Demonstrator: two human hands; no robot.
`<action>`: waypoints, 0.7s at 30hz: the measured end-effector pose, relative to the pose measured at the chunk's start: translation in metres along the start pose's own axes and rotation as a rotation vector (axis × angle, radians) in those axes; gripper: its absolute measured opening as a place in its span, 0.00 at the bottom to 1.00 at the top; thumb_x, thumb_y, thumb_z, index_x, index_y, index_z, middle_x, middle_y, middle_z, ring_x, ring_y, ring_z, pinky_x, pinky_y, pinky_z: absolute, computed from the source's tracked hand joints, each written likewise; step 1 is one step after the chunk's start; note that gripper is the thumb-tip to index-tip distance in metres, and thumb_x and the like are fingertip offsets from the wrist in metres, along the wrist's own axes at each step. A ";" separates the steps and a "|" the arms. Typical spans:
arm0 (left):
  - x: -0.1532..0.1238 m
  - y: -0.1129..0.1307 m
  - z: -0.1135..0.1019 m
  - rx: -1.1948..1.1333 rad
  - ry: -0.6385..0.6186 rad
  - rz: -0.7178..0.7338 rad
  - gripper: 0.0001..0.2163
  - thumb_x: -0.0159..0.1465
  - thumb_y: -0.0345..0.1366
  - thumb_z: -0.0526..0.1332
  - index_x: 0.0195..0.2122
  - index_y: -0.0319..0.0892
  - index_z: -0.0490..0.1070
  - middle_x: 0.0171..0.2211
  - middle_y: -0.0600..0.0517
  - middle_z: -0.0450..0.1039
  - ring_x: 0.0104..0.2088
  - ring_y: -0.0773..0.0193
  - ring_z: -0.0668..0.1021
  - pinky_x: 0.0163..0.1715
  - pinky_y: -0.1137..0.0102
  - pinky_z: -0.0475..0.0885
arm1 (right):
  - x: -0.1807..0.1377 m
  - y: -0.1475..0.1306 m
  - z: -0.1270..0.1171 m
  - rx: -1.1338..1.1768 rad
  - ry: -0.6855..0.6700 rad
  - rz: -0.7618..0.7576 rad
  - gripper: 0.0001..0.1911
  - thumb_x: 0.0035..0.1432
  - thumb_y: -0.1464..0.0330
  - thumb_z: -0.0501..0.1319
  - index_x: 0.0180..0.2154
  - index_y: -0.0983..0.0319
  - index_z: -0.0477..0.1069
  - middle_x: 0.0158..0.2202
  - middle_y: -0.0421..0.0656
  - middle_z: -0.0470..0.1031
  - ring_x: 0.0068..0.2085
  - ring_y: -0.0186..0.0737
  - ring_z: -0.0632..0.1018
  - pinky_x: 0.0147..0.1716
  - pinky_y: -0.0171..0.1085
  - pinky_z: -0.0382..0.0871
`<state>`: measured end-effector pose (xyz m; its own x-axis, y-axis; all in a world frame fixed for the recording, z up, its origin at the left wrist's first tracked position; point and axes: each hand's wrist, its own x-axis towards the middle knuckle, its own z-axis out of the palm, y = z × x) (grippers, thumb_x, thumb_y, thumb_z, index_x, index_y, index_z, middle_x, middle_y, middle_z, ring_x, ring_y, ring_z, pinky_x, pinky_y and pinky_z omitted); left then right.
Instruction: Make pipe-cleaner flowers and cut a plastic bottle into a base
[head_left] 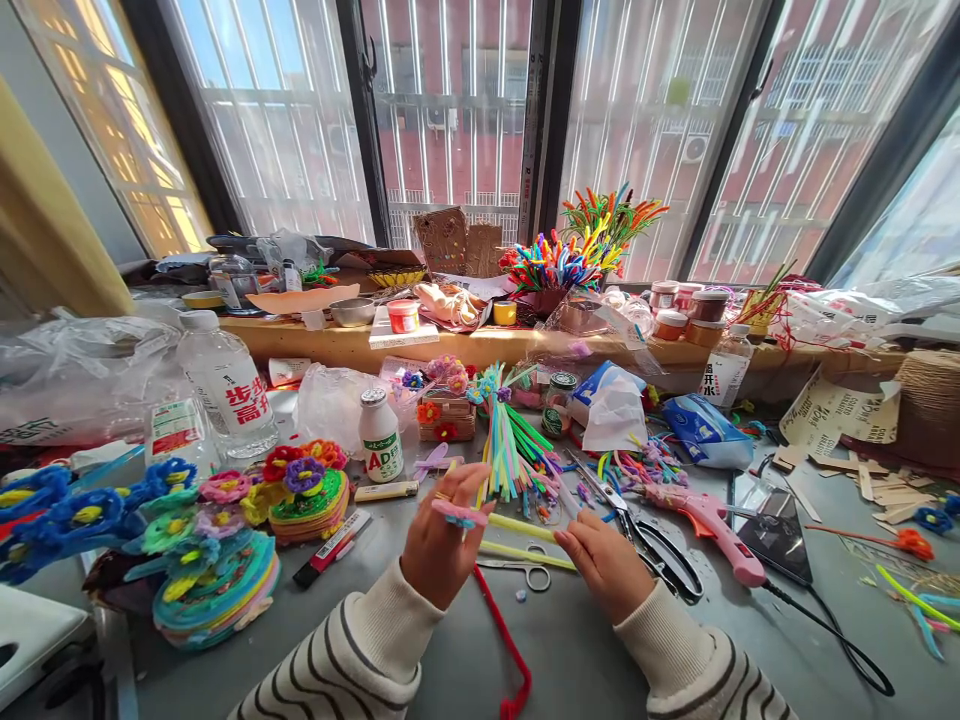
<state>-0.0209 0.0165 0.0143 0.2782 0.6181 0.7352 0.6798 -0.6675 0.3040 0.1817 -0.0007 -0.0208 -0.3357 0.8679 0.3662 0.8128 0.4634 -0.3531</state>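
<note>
My left hand (442, 535) is closed, its fingers bent and raised over the table. A pink and light-blue fuzzy piece (459, 514) lies across its fingers. A pale yellow pipe cleaner (521, 528) stretches from that hand to my right hand (609, 562), which pinches the other end between thumb and finger. Just below runs a second yellow length (525, 556); whether it is part of the same pipe cleaner I cannot tell. Small silver scissors (525, 568) lie beneath it. A red pipe cleaner (504, 630) with a curled end lies between my forearms.
Large black-handled scissors (637, 530) and a pink glue gun (705, 520) with its cable lie at right, beside a phone (772, 525). A bundle of pipe cleaners (510, 450) sits ahead. Fuzzy flower pieces (214, 590) and a white bottle (381, 440) stand at left.
</note>
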 end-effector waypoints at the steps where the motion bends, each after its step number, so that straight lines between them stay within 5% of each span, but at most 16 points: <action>1: 0.000 0.004 0.002 0.046 -0.056 0.130 0.14 0.56 0.30 0.52 0.44 0.42 0.60 0.42 0.47 0.66 0.45 0.62 0.67 0.47 0.62 0.61 | 0.000 -0.002 0.001 -0.009 0.004 -0.009 0.22 0.58 0.61 0.39 0.19 0.61 0.61 0.21 0.40 0.61 0.23 0.33 0.66 0.22 0.31 0.58; 5: -0.004 0.014 0.011 0.141 -0.198 0.401 0.12 0.58 0.28 0.48 0.44 0.40 0.60 0.39 0.48 0.68 0.41 0.65 0.70 0.45 0.63 0.61 | -0.001 -0.013 0.005 -0.061 0.066 -0.014 0.21 0.58 0.62 0.39 0.21 0.61 0.62 0.22 0.40 0.62 0.22 0.32 0.67 0.21 0.30 0.57; 12: -0.010 0.004 0.016 0.128 -0.363 0.303 0.11 0.59 0.30 0.46 0.29 0.39 0.67 0.26 0.50 0.70 0.26 0.67 0.70 0.26 0.71 0.66 | 0.001 -0.014 0.003 0.131 0.006 0.005 0.19 0.56 0.63 0.43 0.21 0.62 0.64 0.22 0.41 0.62 0.23 0.33 0.66 0.22 0.31 0.57; 16: -0.012 -0.002 0.016 -0.062 -0.368 0.130 0.13 0.58 0.28 0.45 0.26 0.38 0.69 0.24 0.47 0.70 0.26 0.65 0.71 0.27 0.70 0.67 | 0.004 -0.012 -0.001 0.652 0.135 0.213 0.13 0.52 0.60 0.50 0.31 0.62 0.65 0.25 0.40 0.63 0.21 0.30 0.63 0.21 0.31 0.58; 19: -0.010 -0.001 0.015 -0.359 -0.404 -0.106 0.12 0.56 0.29 0.46 0.29 0.36 0.69 0.26 0.46 0.71 0.26 0.65 0.72 0.28 0.70 0.69 | 0.006 -0.013 -0.004 1.101 0.247 0.410 0.18 0.47 0.57 0.55 0.38 0.60 0.63 0.29 0.38 0.62 0.18 0.25 0.58 0.15 0.29 0.54; 21: -0.007 0.003 0.013 -0.589 -0.451 -0.299 0.11 0.56 0.32 0.48 0.29 0.37 0.69 0.25 0.46 0.71 0.24 0.66 0.72 0.26 0.71 0.69 | 0.006 -0.015 -0.007 1.270 0.225 0.397 0.21 0.44 0.57 0.58 0.41 0.58 0.62 0.29 0.38 0.60 0.18 0.25 0.57 0.14 0.28 0.52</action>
<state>-0.0124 0.0155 0.0022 0.4736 0.8301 0.2943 0.3338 -0.4784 0.8122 0.1702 -0.0035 -0.0074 0.0020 0.9898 0.1427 -0.2041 0.1401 -0.9689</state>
